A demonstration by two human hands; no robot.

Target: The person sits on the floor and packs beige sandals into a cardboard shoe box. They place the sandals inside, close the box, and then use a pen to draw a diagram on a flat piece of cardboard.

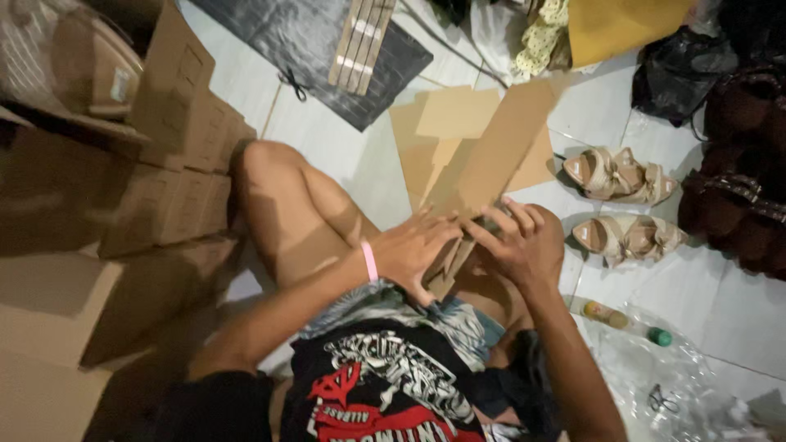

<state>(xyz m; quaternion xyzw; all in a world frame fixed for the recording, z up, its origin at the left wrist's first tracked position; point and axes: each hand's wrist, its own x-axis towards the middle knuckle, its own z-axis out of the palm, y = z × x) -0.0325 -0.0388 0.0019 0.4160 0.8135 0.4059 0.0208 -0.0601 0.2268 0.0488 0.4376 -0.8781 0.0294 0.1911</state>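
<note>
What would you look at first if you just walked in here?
First, the two hands in the middle: the left hand and right hand both press on a long cardboard strip that runs up and away over the knees. Next, the pair of beige sandals on the white floor to the right. Then the stack of brown boxes on the left.

The pale tiled floor (737,319) carries stacked boxes (176,155) at left, a dark mat (303,41) far, flat cardboard (446,123) centre, sandals (618,173) right, a bottle (626,321) near right.
</note>
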